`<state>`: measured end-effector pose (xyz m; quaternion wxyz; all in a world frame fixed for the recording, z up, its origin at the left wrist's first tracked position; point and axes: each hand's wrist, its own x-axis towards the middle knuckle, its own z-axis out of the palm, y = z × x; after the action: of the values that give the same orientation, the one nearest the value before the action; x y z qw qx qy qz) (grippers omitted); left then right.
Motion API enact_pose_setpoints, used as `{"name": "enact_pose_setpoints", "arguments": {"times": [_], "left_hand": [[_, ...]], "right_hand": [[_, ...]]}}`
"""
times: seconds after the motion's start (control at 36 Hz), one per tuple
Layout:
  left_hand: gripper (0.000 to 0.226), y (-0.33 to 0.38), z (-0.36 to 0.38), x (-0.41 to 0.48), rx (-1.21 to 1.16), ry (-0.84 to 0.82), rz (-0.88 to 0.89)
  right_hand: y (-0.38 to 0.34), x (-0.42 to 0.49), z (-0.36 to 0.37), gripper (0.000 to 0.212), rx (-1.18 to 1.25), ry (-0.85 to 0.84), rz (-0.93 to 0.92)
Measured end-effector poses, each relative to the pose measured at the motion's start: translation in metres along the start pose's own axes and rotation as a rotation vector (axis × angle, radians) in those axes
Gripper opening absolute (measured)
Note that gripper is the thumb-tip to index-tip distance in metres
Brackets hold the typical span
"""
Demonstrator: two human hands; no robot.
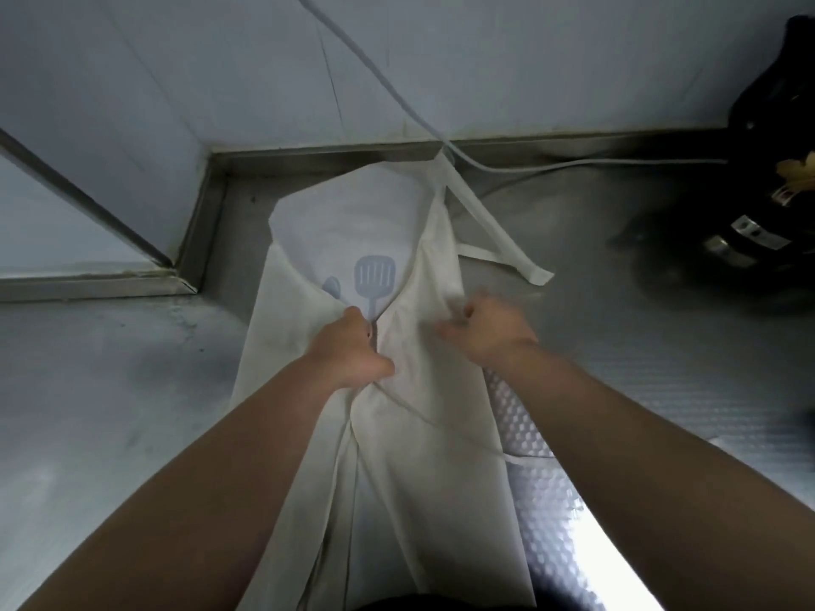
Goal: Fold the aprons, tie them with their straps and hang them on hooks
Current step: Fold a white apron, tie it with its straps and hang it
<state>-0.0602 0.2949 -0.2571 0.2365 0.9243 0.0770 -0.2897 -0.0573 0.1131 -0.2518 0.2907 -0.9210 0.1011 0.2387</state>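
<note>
From my remote seat I see the white apron [397,222] lying lengthwise on the steel tabletop [110,390]. Its top end is near the back wall [198,72] and its lower end runs off the near edge towards my body. Both long sides are turned in towards the middle, leaving a narrow opening where a blue spatula print [375,280] and part of a spoon print [331,286] show.

My left hand [353,350] sits at the centre of the apron, its fingers curled round the inner edge of the left flap, bunching the cloth. My right hand [489,332] is just beside it on the right flap. It is blurred, but the fingers look curled into the fabric, pulling up a ridge of cloth. The two hands are close together, with a strip of cloth between them.

One strap [498,231] trails from the apron's upper right corner and lies loose on the tabletop, ending well clear of my right hand. A pale cable [397,94] comes down the wall and runs off to the right along the back of the tabletop, passing close to the top of the strap. Under the apron's right side the surface is shiny and embossed [542,500]. A dark object [776,169] stands at the far right; I cannot tell what it is.
</note>
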Motion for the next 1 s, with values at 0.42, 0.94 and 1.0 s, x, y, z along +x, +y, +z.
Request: {"name": "enact_pose_setpoints", "arguments": {"times": [0.42,0.94,1.0], "left_hand": [[0.017,-0.005,0.019,0.014,-0.292,0.319,0.256],[0.075,-0.095,0.005,-0.022,0.422,0.013,0.322],[0.074,-0.098,0.011,-0.022,0.406,0.024,0.321]], "right_hand": [[0.028,-0.006,-0.002,0.029,0.138,0.265,0.210],[-0.018,-0.044,0.064,0.058,-0.303,0.034,-0.042],[-0.021,-0.039,0.067,0.055,-0.290,0.080,-0.025]]}}
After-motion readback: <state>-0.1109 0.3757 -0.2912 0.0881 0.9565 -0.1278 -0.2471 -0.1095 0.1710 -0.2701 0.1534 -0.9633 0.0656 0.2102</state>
